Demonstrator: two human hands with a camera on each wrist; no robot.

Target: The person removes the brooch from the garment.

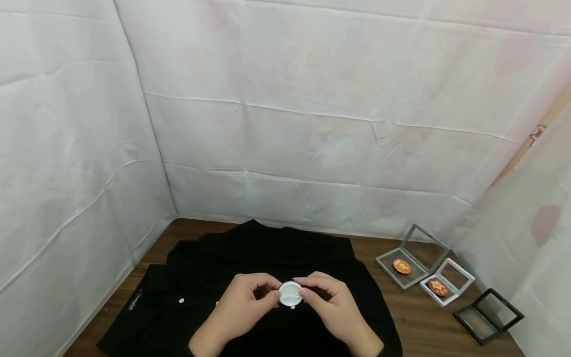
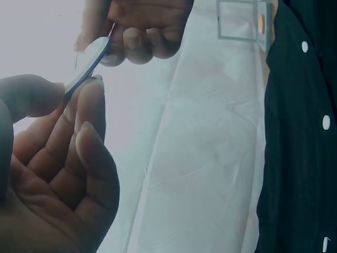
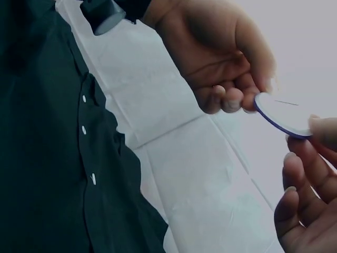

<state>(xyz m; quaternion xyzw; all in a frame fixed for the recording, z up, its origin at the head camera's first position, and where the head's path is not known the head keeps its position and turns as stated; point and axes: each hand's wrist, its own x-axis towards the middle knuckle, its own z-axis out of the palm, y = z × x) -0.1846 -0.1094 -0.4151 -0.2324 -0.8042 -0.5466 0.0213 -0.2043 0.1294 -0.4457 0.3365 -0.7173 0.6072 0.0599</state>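
Both hands hold a small round white badge above a black buttoned shirt spread on the wooden table. My left hand pinches its left edge and my right hand pinches its right edge. In the left wrist view the badge shows edge-on between my left fingertips and the right hand. The right wrist view shows the badge as a white disc with a dark rim, and the shirt with its white buttons.
Three small display cases lie open at the table's right: a grey one with an orange badge, a white one with a red-orange badge, and a black one. White sheeting walls the back and sides.
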